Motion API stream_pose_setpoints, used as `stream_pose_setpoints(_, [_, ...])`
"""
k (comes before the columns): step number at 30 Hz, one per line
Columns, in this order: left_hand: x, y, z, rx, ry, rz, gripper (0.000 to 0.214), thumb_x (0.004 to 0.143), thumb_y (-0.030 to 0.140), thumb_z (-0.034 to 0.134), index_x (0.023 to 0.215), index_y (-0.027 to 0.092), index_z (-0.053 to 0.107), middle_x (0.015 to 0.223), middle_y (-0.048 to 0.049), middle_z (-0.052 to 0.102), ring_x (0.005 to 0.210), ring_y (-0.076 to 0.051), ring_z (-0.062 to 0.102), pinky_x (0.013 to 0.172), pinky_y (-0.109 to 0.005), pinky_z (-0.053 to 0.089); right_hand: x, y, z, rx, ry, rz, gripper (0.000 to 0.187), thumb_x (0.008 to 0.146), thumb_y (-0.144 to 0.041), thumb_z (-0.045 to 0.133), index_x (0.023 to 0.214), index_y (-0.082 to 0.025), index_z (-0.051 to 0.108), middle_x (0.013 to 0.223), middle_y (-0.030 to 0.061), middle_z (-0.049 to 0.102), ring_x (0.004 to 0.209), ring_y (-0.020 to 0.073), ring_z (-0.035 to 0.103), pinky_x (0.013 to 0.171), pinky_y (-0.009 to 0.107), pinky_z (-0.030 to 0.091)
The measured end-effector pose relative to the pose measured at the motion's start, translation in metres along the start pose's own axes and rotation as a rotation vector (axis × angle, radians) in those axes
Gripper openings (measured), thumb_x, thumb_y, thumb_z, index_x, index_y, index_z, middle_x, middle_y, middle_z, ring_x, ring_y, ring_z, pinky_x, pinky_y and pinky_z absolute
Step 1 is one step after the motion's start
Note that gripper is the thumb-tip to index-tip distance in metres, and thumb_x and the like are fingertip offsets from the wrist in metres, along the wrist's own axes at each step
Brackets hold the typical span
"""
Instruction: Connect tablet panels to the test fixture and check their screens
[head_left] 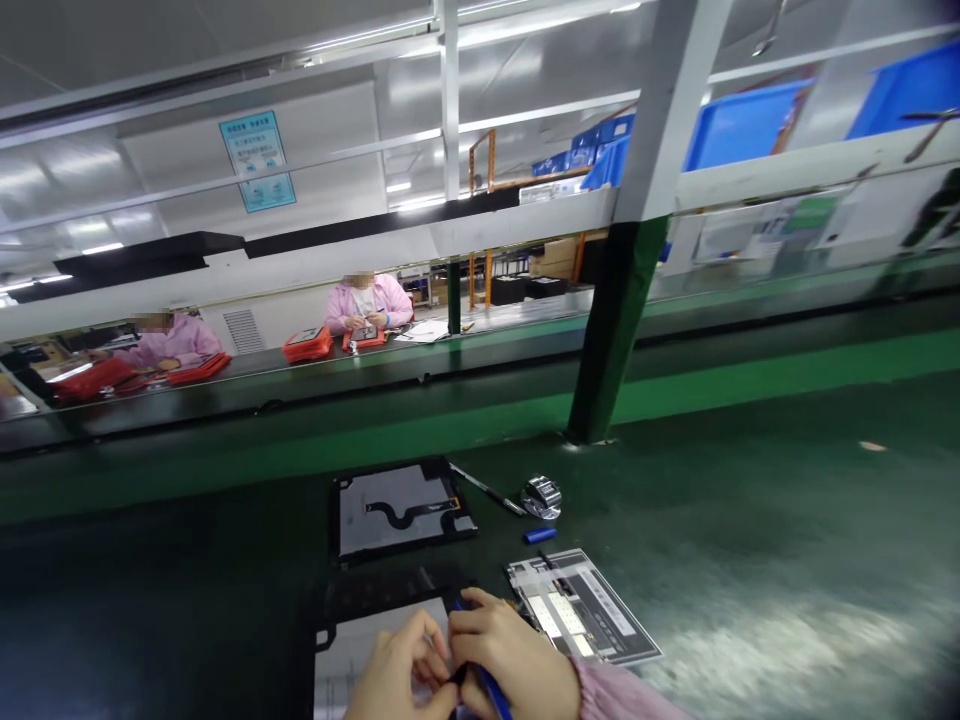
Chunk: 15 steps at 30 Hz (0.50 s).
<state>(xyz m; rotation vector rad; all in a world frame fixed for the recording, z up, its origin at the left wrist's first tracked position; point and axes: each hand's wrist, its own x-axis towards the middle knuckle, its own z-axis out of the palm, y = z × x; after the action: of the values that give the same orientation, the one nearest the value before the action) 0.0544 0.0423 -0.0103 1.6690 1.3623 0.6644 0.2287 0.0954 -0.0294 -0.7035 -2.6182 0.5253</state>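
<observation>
My right hand (514, 655) is closed around a slim blue pen-like tool (493, 692), seen partly between the fingers. Close against it, my left hand (401, 672) has its fingertips bent together in a pinch, and what they grip is hidden. Both hands are over a dark-framed tablet screen panel (341, 665) with a pale back, cut off by the bottom edge of the view. Beside my right hand lies an opened tablet back (592, 605) with its battery and electronics showing. A second screen panel (397, 508) with a black ribbon cable lies farther back.
A blue cap (540, 535), a shiny metal roll-like object (541, 497) and a thin metal rod (487, 490) lie past the hands. A green-and-white post (619, 320) rises from the bench (757, 480). Two people in pink work across the line beside red stacks (307, 345).
</observation>
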Motion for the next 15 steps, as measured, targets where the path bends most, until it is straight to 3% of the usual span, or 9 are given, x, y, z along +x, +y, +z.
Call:
stream_pose_setpoints(9, [0.002, 0.016, -0.003, -0.050, 0.008, -0.088, 0.033, 0.064, 0.002, 0.053, 0.087, 0.022, 0.045, 0.062, 0.0070, 0.064, 0.065, -0.015, 0.063, 0.073, -0.029, 0.045, 0.004, 0.011, -0.001, 0.088, 0.040, -0.084, 0.015, 0.056, -0.014, 0.048, 0.066, -0.021, 0.057, 0.071, 0.0019, 0.065, 0.061, 0.0159, 0.061, 0.100, 0.046, 0.042])
stream_pose_setpoints(12, [0.000, 0.008, -0.004, -0.048, 0.009, -0.110, 0.034, 0.063, 0.003, 0.057, 0.090, 0.022, 0.047, 0.065, 0.0055, 0.068, 0.069, -0.015, 0.065, 0.078, -0.030, 0.044, 0.005, 0.019, -0.008, 0.172, 0.050, -0.083, 0.023, 0.051, -0.015, 0.047, 0.071, -0.021, 0.058, 0.073, 0.0020, 0.064, 0.067, 0.0185, 0.063, 0.102, 0.049, 0.039])
stream_pose_setpoints(15, [0.001, -0.011, -0.008, -0.125, -0.010, -0.114, 0.033, 0.065, 0.008, 0.061, 0.093, 0.021, 0.049, 0.069, 0.0029, 0.071, 0.068, -0.016, 0.064, 0.076, -0.030, 0.044, 0.004, 0.029, -0.016, 0.276, 0.096, -0.084, 0.016, 0.049, -0.016, 0.047, 0.063, -0.021, 0.054, 0.078, 0.0030, 0.065, 0.072, 0.0201, 0.064, 0.102, 0.053, 0.035])
